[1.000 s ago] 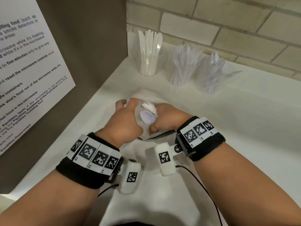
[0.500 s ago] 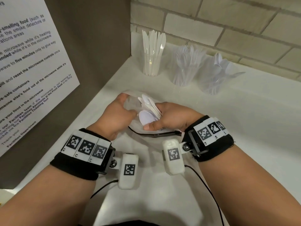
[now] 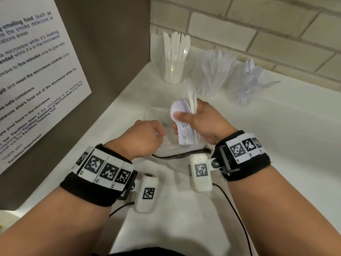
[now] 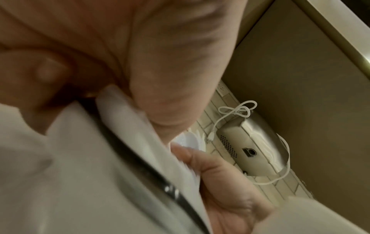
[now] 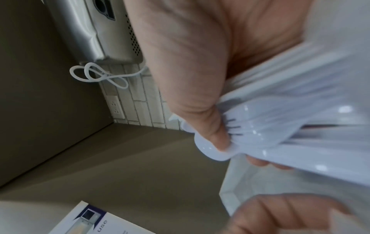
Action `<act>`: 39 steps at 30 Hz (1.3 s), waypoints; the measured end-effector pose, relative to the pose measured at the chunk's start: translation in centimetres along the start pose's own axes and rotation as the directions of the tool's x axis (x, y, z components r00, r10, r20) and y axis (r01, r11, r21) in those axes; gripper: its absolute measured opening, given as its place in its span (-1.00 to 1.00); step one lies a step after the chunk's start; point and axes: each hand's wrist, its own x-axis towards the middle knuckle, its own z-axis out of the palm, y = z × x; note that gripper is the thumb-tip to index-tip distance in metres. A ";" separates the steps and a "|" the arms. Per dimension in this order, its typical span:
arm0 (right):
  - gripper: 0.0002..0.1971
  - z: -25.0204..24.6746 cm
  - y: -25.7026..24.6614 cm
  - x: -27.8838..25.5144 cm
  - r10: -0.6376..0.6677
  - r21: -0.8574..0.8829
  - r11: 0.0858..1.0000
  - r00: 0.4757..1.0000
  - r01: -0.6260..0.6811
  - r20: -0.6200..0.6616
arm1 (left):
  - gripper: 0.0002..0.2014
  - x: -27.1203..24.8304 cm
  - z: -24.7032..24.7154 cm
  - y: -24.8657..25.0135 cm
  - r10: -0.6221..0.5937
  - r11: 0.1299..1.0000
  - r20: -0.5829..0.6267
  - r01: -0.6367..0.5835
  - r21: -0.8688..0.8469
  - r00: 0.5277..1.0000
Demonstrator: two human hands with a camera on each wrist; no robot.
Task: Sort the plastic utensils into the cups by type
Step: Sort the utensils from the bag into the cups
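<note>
At centre of the tabletop, the right hand grasps a bundle of white spoons, bowls uppermost (thumb across the front). Left hand, toward 9 o'clock of it, has its fingers curled around a clear plastic bag. At 12 o'clock stand three cups: knives, forks, spoon cup.

Shared office break-room kitchenette

A posted notice gives microwave rules, signed Facilities Department; white counter against pale brick wall; cups of plastic cutlery; wall outlet.
</note>
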 end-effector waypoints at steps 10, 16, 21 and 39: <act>-0.86 1.6 -0.4 -0.5 -0.270 0.119 0.944 0.930 0.306 -0.249 | -0.54 -0.3 0.7 0.1 -0.023 1.000 -0.058 0.023 -0.004 0.998; -0.52 2.9 0.6 -0.9 -0.344 0.076 0.921 0.891 0.381 -0.295 | -0.67 -0.2 0.6 0.1 -0.027 0.999 -0.151 0.024 -0.023 0.988; -0.45 3.2 2.4 -0.9 -0.253 -0.099 0.967 0.935 0.235 -0.247 | -0.66 -0.1 0.6 0.2 -0.015 0.999 -0.197 0.006 -0.042 0.980; -0.92 1.4 -1.4 -1.2 -0.148 0.414 0.887 0.975 0.205 -0.165 | -0.61 -1.3 -1.0 0.4 -0.041 0.989 -0.041 0.047 0.141 0.998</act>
